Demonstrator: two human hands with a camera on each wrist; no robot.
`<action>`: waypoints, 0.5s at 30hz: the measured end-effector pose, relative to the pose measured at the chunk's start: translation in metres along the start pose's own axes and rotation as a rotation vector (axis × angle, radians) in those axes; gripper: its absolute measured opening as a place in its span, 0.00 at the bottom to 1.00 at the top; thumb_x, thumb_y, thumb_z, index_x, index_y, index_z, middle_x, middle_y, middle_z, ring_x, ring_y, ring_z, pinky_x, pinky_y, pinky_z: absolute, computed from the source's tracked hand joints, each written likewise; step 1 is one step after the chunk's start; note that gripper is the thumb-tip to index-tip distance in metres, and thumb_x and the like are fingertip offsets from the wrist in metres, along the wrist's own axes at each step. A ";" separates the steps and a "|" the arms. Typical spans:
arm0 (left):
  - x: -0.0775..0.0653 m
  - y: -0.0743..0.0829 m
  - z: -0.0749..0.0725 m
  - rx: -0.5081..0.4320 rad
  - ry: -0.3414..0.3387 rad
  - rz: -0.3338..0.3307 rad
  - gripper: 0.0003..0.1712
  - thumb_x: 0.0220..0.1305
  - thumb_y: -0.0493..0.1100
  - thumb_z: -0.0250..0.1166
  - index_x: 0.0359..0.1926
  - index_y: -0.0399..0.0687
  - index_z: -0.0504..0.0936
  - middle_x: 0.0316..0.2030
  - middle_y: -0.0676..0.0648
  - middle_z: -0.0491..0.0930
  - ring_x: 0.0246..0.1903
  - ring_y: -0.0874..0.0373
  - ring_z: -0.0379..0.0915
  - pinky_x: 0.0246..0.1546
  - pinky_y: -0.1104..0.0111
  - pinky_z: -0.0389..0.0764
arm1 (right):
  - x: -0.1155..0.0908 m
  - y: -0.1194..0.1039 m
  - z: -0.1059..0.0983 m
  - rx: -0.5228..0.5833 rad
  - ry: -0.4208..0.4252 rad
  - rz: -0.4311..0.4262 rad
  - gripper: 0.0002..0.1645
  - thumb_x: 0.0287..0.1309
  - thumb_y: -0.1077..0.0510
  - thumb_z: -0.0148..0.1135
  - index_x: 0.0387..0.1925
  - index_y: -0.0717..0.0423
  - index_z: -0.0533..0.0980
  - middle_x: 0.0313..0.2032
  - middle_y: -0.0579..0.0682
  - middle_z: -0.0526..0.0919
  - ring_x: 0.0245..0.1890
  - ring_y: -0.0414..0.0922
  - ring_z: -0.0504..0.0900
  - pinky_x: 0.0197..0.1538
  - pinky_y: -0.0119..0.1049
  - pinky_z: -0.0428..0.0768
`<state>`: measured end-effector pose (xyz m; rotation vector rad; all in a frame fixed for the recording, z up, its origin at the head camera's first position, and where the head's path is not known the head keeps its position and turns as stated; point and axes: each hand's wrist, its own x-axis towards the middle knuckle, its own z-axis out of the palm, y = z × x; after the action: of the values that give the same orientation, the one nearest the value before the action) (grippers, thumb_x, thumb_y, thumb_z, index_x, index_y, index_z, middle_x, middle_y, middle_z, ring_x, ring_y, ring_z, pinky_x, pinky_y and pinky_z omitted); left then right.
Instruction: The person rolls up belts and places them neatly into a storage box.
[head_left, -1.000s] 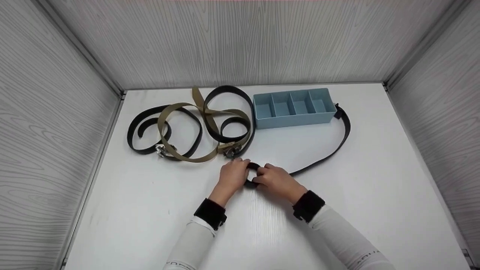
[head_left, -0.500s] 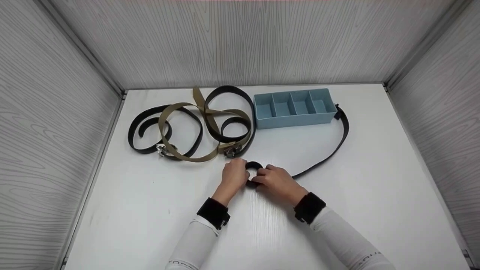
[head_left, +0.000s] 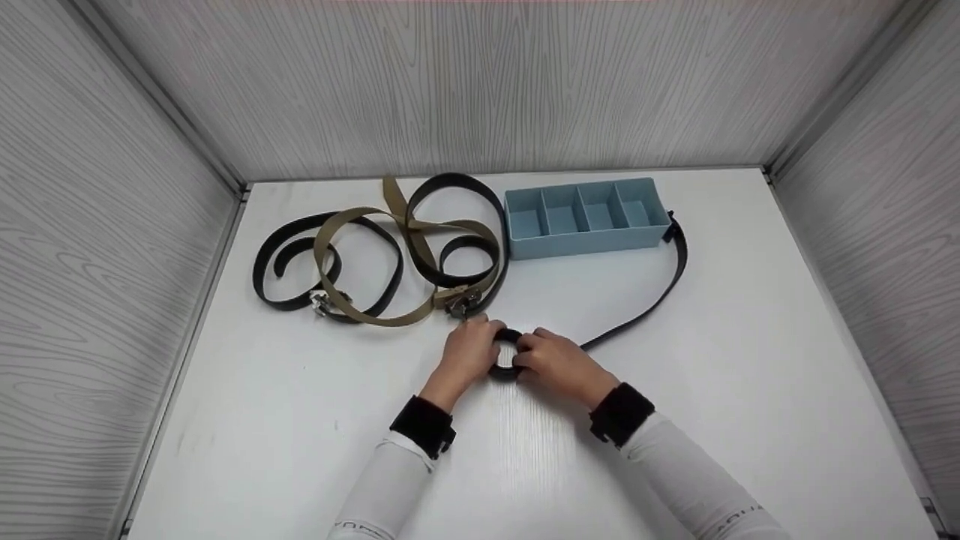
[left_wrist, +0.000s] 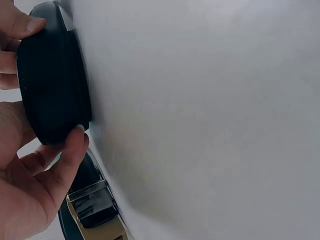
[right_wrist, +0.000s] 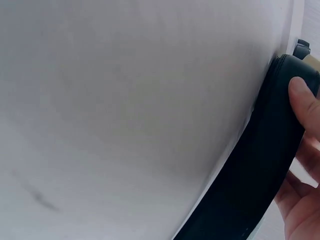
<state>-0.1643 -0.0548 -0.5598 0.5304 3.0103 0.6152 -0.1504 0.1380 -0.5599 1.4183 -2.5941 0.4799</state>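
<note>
A black belt (head_left: 507, 373) stands on edge on the white table, its near end rolled into a small ring. My left hand (head_left: 470, 349) grips the ring's left side, and my right hand (head_left: 559, 365) pinches its right side. In the left wrist view the rolled belt (left_wrist: 50, 85) shows its smooth outer face between the fingers of both hands. The right wrist view has my right thumb pressed on the belt (right_wrist: 255, 145), whose strip runs off toward the lower left. From the ring, the unrolled length curves right and back to its end (head_left: 670, 227) beside the blue box.
A light blue box (head_left: 585, 244) with several compartments stands at the back. Left of it lie a tan belt (head_left: 390, 321) and two black belts (head_left: 264, 259) (head_left: 457, 180), loosely looped and overlapping, with metal buckles (head_left: 463, 301). Wood-patterned walls (head_left: 480, 90) enclose the table (head_left: 300, 450).
The belt's loose length has drawn in a little leftward, its curve and far end now closer to the box. Both hands stay at the ring, with small shifts of the right fingers.
</note>
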 end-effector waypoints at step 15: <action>0.001 0.006 -0.006 0.140 -0.057 -0.008 0.02 0.59 0.39 0.66 0.32 0.50 0.85 0.30 0.47 0.78 0.30 0.44 0.80 0.26 0.53 0.77 | -0.004 -0.005 -0.005 0.081 -0.073 0.027 0.14 0.45 0.52 0.76 0.35 0.51 0.85 0.37 0.49 0.79 0.33 0.48 0.77 0.37 0.40 0.76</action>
<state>-0.1635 -0.0514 -0.5516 0.5317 3.0151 0.3845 -0.1439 0.1401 -0.5550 1.4537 -2.6831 0.5523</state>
